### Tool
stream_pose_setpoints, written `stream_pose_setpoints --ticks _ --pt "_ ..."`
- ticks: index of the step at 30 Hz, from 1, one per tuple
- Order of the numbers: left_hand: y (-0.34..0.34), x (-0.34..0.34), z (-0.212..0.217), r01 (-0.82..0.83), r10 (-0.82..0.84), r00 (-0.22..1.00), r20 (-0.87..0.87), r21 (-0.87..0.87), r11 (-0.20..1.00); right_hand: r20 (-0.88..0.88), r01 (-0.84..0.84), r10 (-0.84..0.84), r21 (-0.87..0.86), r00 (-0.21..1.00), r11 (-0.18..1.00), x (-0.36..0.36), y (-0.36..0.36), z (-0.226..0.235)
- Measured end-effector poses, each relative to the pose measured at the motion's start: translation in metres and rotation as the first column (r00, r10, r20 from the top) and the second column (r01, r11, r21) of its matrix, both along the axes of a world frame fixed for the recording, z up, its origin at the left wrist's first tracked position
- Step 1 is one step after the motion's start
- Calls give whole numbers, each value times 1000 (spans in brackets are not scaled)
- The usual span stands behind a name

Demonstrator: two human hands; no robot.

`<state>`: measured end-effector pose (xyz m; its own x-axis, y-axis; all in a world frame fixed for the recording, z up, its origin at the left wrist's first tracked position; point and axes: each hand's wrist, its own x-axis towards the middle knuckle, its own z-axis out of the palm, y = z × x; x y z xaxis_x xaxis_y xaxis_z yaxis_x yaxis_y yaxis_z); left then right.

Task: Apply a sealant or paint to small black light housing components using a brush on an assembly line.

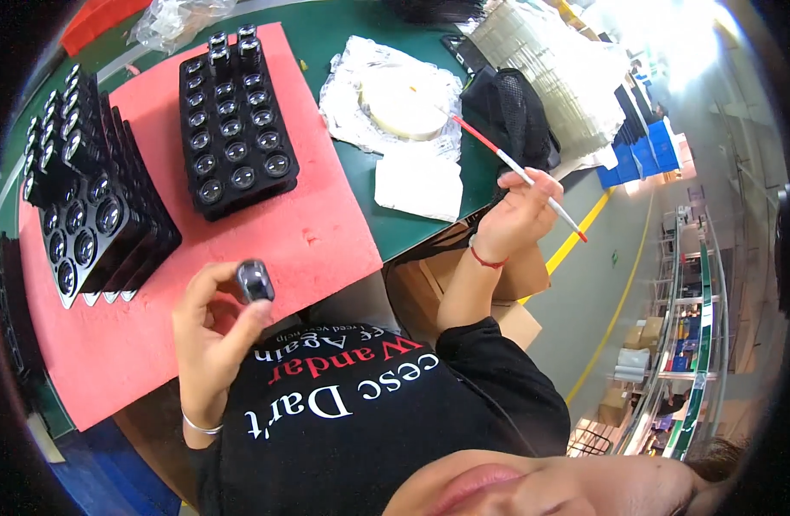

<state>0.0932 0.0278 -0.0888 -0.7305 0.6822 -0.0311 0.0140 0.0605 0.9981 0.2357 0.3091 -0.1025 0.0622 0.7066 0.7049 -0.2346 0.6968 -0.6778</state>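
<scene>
Between the thumb and fingers of my left hand [213, 331] is a small dark glassy lens piece [255, 280], held above the near part of a pink foam mat [326, 249]. My right hand [522, 209] pinches a slim white stick with red ends [532, 182], its far end pointing toward a pale round thing [404, 101] on crumpled white wrapping. On the mat lies a black tray [232, 142] with rows of round lenses, a few taller ones standing at its far end. To its left, a stack of similar black trays [124, 211] holds more lenses.
A folded white cloth [419, 187] lies on the green table [361, 193] right of the mat. Behind my right hand are a black mesh bag [526, 116] and a stack of clear sheets [550, 77]. Cardboard boxes [438, 273] stand below the table edge. Clear plastic [176, 24] sits far left.
</scene>
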Motion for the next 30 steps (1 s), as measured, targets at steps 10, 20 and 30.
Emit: stream_pose_setpoints --ticks 10,20,30 --pt "4 -12 0 -62 61 990 130 1 998 -476 -772 622 -235 622 591 -15 -67 -9" --pt "-2 -13 -1 -67 55 976 210 51 996 -437 -791 660 -311 611 527 -26 -76 -18" --pt "-2 -14 -1 -61 47 978 203 68 996 -401 -746 635 -257 660 614 -27 -76 -27"
